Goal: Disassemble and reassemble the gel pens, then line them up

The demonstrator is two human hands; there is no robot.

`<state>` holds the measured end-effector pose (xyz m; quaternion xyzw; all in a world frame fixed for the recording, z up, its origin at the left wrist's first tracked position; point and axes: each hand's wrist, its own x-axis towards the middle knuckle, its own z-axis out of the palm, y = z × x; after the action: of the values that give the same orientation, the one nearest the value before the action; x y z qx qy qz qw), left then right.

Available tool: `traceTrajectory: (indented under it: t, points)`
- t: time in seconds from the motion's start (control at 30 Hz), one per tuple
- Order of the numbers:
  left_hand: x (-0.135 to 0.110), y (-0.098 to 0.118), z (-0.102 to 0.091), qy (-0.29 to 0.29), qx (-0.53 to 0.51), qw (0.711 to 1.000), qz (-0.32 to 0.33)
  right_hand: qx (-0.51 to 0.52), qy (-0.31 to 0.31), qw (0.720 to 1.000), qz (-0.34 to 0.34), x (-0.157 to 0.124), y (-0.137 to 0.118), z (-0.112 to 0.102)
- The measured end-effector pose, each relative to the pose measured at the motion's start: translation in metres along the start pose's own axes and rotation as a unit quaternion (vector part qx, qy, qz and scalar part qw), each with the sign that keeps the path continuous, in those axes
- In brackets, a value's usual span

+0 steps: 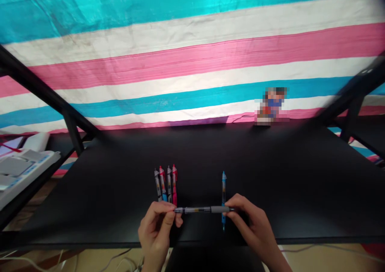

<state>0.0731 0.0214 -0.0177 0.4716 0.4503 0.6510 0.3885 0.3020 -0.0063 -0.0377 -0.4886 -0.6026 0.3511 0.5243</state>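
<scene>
The left hand (156,228) and right hand (252,224) grip a grey pen (204,210) by its ends over a black worktop (90,192), with four pens (165,184) and a blue pen (223,184) lying there, and a striped cloth (192,63) hanging beyond.

We see a clear retractable pen (198,210) with a grey grip, held level at both ends by the left hand (156,228) and the right hand (252,220). It crosses over a blue pen (223,192), and four pens (166,184) lie side by side beyond the left hand.
</scene>
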Motion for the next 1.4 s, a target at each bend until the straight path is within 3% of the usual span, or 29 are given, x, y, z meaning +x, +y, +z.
traceTrajectory:
  t: [0.2,0.47,0.67,0.77,0.87,0.93,1.13,1.27,1.4]
  points:
    - [0.0,-0.006,-0.001,-0.017,0.042,0.998,0.033,0.027,-0.025,0.999,0.02,0.0,-0.002,-0.001]
    - [-0.001,0.004,0.019,-0.004,0.03,0.998,0.061,0.057,-0.001,0.998,0.028,-0.003,0.003,-0.005]
    - [-0.004,0.007,0.035,0.081,0.072,0.993,0.051,0.05,-0.015,0.999,0.012,-0.001,0.004,-0.003]
    - [-0.007,0.003,0.049,0.033,0.008,0.998,0.059,0.047,-0.028,0.999,0.0,-0.001,0.003,-0.003]
    - [-0.004,0.003,0.058,-0.014,-0.052,0.999,0.005,0.044,-0.038,0.998,-0.01,-0.001,0.003,-0.003]
    - [0.005,0.008,0.058,-0.043,-0.065,0.997,-0.018,0.048,-0.041,0.998,-0.017,-0.001,0.005,-0.003]
    - [0.063,0.032,0.034,-0.062,-0.039,0.997,0.031,0.092,-0.043,0.995,-0.015,-0.004,0.014,-0.007]
    - [0.093,0.038,0.023,-0.124,0.003,0.992,-0.018,0.091,-0.046,0.995,0.004,-0.006,0.015,-0.005]
    - [0.105,0.03,0.022,-0.153,0.025,0.986,-0.055,0.096,-0.015,0.995,0.031,-0.007,0.011,-0.001]
